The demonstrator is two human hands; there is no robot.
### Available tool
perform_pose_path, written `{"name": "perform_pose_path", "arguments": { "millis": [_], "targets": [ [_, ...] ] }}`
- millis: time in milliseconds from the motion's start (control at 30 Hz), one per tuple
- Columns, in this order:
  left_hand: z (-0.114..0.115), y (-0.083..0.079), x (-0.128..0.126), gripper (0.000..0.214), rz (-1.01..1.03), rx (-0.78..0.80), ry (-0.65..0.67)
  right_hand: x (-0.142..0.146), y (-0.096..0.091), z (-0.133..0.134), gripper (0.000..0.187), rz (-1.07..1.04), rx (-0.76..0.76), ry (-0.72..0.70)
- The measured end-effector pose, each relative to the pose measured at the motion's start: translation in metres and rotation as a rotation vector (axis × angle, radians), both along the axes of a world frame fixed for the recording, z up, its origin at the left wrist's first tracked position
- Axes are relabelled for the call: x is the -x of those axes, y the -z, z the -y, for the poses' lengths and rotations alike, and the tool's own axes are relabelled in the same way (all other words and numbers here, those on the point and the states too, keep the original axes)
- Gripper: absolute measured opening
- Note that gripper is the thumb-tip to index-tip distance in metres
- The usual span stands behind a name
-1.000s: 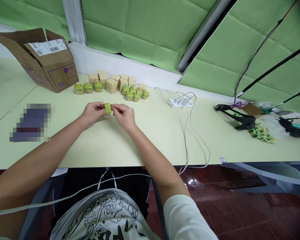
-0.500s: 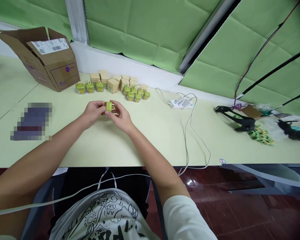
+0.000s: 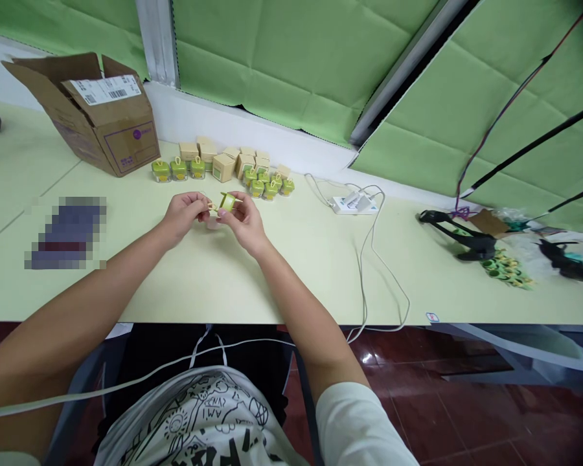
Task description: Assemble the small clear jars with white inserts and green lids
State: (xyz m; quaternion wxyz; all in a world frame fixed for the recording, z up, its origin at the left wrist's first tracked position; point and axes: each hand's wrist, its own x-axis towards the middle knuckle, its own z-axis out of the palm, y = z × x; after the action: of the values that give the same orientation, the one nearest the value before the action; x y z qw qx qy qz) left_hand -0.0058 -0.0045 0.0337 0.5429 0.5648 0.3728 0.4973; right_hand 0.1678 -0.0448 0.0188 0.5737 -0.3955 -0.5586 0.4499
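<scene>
My right hand [image 3: 247, 223] grips a green cap [image 3: 228, 201] between thumb and fingers, its hollow side turned partly into view. A pale yellow loop [image 3: 214, 207] sticks out of the cap toward my left hand [image 3: 183, 215]. The fingers of my left hand are pinched together at that loop. Just under the fingers shows a pale see-through piece, too blurred to name. Behind my hands stand small clear jars with green looped caps [image 3: 179, 169], three in a row on the left and several more grouped on the right [image 3: 271, 188].
Several small cardboard boxes [image 3: 223, 167] stand behind the jars. A large open carton [image 3: 121, 139] is at the back left. White cables run from a power strip [image 3: 354, 204] over the table edge. Black straps [image 3: 459, 236] and green-yellow pieces [image 3: 508, 268] lie at the right.
The green cap has turned and shifted right with my right hand, so its hollow side shows. Its loop now points left, to my left hand's fingers. The view has shifted slightly.
</scene>
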Motion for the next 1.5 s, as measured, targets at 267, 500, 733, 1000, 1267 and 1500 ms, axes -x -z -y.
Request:
{"name": "perform_pose_path", "arguments": {
  "millis": [267, 500, 733, 1000, 1267, 1500],
  "targets": [
    [0.000, -0.003, -0.001, 0.014, 0.044, -0.021, -0.067, -0.016, 0.003, -0.010, 0.063, -0.032, 0.110, 0.192],
    [-0.001, 0.000, -0.004, 0.026, 0.038, -0.065, -0.092, -0.016, 0.009, -0.012, 0.063, 0.098, 0.090, 0.236],
    [-0.007, 0.010, -0.001, 0.029, -0.091, -0.151, -0.145, -0.022, 0.006, -0.008, 0.033, 0.566, 0.068, 0.317],
    [-0.010, 0.018, 0.003, 0.026, -0.324, -0.272, -0.241, -0.021, 0.007, -0.006, 0.024, 0.933, 0.039, 0.260],
    [-0.007, 0.015, 0.005, 0.019, -0.395, -0.331, -0.249, -0.021, 0.005, -0.002, 0.017, 1.031, 0.005, 0.228],
    [-0.002, 0.009, 0.005, 0.021, -0.467, -0.360, -0.256, -0.013, 0.014, -0.002, 0.047, 0.982, -0.204, 0.122]
  ]
}}
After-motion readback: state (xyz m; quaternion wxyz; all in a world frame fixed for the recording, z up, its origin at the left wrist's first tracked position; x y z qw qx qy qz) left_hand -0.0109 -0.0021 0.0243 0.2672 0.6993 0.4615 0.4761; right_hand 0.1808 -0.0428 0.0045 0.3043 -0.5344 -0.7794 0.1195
